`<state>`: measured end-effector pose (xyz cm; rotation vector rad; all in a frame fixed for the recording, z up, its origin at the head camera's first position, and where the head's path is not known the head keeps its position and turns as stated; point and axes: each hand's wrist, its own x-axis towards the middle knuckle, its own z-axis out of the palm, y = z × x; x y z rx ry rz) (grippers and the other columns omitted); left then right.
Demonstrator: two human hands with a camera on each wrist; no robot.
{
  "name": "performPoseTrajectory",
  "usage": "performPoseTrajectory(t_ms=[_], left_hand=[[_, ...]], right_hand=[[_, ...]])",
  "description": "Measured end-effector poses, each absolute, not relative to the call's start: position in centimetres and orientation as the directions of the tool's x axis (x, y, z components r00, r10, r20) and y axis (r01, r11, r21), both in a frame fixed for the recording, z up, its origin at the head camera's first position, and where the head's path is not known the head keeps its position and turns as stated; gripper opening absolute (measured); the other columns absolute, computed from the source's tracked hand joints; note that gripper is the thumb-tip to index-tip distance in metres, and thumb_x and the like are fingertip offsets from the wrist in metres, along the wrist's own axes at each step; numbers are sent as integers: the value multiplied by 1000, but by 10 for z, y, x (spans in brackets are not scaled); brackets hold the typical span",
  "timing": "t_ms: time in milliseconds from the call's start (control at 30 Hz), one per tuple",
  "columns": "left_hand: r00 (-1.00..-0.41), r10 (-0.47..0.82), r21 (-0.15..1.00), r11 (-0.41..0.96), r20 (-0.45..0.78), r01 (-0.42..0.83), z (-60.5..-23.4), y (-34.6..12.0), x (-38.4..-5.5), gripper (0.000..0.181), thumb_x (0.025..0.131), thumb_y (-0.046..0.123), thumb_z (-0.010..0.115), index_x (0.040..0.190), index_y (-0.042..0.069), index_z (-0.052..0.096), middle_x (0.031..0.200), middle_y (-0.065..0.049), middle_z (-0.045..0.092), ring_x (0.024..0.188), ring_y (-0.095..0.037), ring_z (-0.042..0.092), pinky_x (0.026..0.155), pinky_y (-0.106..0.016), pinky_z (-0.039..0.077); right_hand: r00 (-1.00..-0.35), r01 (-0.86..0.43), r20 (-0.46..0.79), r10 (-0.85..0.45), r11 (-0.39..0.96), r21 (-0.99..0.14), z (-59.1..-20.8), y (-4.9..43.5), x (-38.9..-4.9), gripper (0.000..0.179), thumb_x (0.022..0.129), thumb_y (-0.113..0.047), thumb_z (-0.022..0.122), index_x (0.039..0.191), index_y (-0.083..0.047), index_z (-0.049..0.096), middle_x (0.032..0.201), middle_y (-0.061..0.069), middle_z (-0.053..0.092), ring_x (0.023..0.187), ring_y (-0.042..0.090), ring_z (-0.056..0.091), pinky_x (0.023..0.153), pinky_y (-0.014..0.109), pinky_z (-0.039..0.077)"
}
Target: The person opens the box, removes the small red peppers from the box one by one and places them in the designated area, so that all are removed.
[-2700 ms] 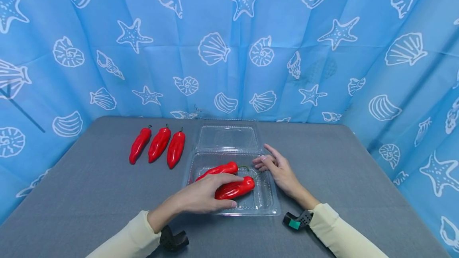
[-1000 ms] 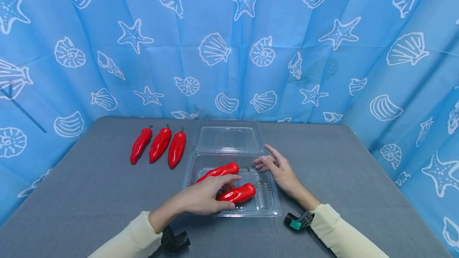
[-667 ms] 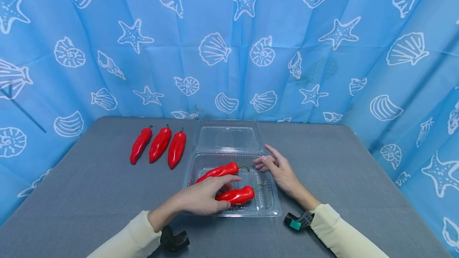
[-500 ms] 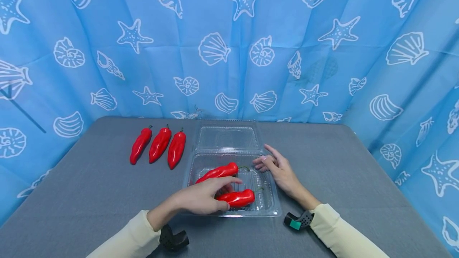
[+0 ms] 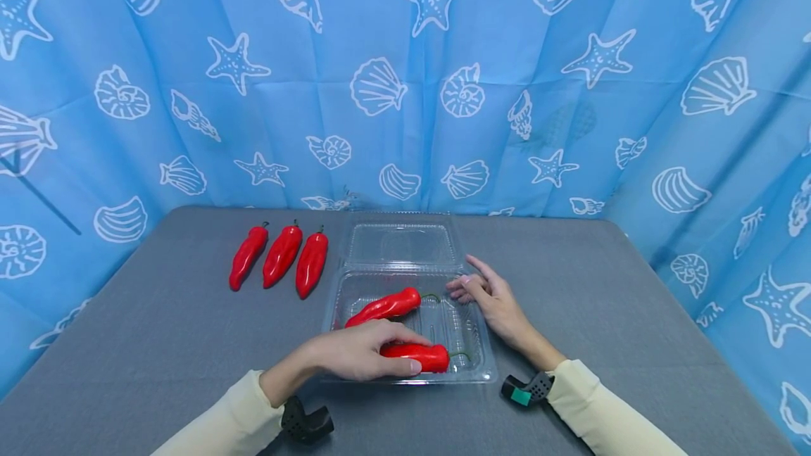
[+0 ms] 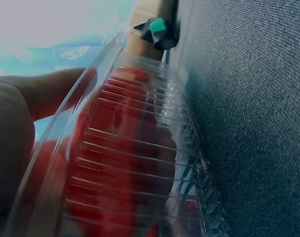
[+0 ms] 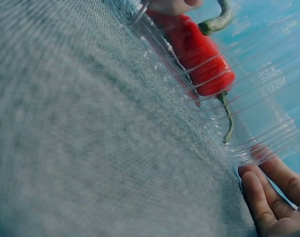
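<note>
My left hand (image 5: 357, 350) reaches over the left part of a clear plastic clamshell container (image 5: 481, 361), its lid folded back. It holds a long red pepper (image 5: 434, 357) lying along the near wall, thumb on the near side and fingers over the top. The stem points right. Behind it in the same container lies a second red pepper (image 5: 389, 305). In the left wrist view the held pepper (image 6: 113, 133) shows through the ribbed wall. My right hand (image 5: 494, 301) stays at the container's right edge, fingertips (image 7: 261, 150) touching the wall, with no pepper in it.
Three red peppers (image 5: 281, 257) lie side by side on the grey tabletop, left of the container. The clear lid (image 5: 400, 245) lies flat toward the back. A blue shell-print curtain (image 5: 405, 90) hangs behind the table.
The held pepper has moved toward the container's near wall and lies straighter along it. My left fingers have come down closer over it. The right hand has not moved.
</note>
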<state>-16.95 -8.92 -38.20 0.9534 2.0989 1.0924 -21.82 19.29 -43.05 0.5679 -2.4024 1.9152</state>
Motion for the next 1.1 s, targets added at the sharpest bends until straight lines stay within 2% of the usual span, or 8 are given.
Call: performPoseTrajectory(t_ms=[167,333,533,700,867,1100], left_hand=[[-563,815,863,379,-139,335,-379,-89,-169,48,94,27,69,141,20,62,118,14,62,108,-5,53,85,-28,50],[-589,795,883,374,-149,282,-378,-90,-170,50,91,28,72,140,21,62,120,12,60,114,-12,52,88,-31,51],[-646,759,902,328,-74,282,-373,-92,-172,55,89,27,73,141,16,59,129,0,56,120,-22,49,87,-32,53],[-702,711,912,256,47,320,-363,-97,-175,54,89,27,72,140,12,59,129,-7,60,114,-25,55,83,-35,57],[-783,604,912,221,150,345,-351,-107,-178,57,88,26,75,140,13,58,129,-7,61,112,-27,57,84,-40,56],[-877,415,889,268,241,371,-339,-125,-185,60,84,23,78,140,12,57,130,-10,60,110,-30,59,81,-40,57]], right_hand=[[-933,-288,236,-271,174,-942,-431,193,-219,56,108,-12,48,154,10,26,114,30,68,96,25,71,83,31,58],[-935,-282,231,-267,172,-944,-431,193,-219,57,107,-12,48,154,11,25,114,30,68,96,25,72,83,31,58],[-936,-286,236,-262,173,-942,-431,193,-218,57,107,-11,49,153,11,26,113,31,68,94,25,72,82,31,58],[-935,-291,241,-260,175,-940,-430,192,-218,57,107,-11,50,153,11,26,113,31,68,94,24,72,82,30,58],[-932,-300,251,-262,164,-940,-430,193,-218,57,107,-10,49,153,11,25,112,32,68,93,23,72,82,30,58],[-929,-308,260,-265,161,-938,-432,193,-219,56,107,-10,49,153,12,25,111,32,68,93,22,72,81,30,58]])
